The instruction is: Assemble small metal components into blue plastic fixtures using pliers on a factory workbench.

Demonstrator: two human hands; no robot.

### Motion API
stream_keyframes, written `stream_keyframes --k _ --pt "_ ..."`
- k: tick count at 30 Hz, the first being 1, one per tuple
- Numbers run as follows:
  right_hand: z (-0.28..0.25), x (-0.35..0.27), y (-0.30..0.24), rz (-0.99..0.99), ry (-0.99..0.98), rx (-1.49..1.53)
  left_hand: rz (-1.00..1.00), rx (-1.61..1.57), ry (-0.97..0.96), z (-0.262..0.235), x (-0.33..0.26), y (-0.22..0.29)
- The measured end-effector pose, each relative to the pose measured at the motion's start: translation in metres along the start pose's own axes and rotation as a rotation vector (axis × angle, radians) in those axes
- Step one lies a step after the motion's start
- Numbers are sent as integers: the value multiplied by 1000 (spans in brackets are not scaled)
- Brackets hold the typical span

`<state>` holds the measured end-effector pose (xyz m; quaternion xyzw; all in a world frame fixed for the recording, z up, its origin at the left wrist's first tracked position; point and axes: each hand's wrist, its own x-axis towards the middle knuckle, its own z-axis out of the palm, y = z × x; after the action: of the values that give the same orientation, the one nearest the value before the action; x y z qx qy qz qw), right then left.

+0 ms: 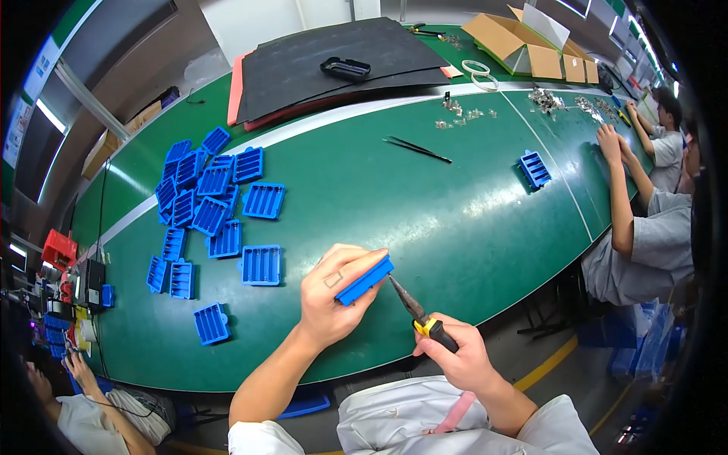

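My left hand (331, 292) is closed around a blue plastic battery holder (365, 280), which is tilted up on its side above the near part of the green table (455, 227). In my right hand (460, 350) is a pair of needle-nose pliers (415, 309) with black and yellow handles. The plier tips point up and left, at the right end of the holder; whether they touch it or grip something there is too small to tell. The holder's inside is hidden from this view.
Several blue battery holders (214, 180) lie piled at left, another (535, 170) at right. Black tweezers (418, 149) and small metal parts (455, 108) lie farther back. A black tray (345, 69) rests on dark sheets (303, 53); a cardboard box (523, 45) stands far right. People sit at both sides.
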<state>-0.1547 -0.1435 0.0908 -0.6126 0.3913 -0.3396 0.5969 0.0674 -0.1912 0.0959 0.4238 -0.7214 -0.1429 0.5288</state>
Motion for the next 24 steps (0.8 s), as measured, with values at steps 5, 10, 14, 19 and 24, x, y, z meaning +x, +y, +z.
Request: stream_keyframes --k 5,10,14,19,24 --pt "0 -2 4 119 20 79 -6 22 -34 0 -2 -7" --pt "3 -3 2 6 -43 55 -18 -21 -34 7 -4 -3" --pt "7 -3 2 -4 -47 55 3 -2 -20 6 -5 -5" --pt "7 -2 3 2 -44 56 -9 -26 -23 7 -7 -7" --pt "6 -5 4 4 -19 94 -29 -24 -27 5 -7 -5"
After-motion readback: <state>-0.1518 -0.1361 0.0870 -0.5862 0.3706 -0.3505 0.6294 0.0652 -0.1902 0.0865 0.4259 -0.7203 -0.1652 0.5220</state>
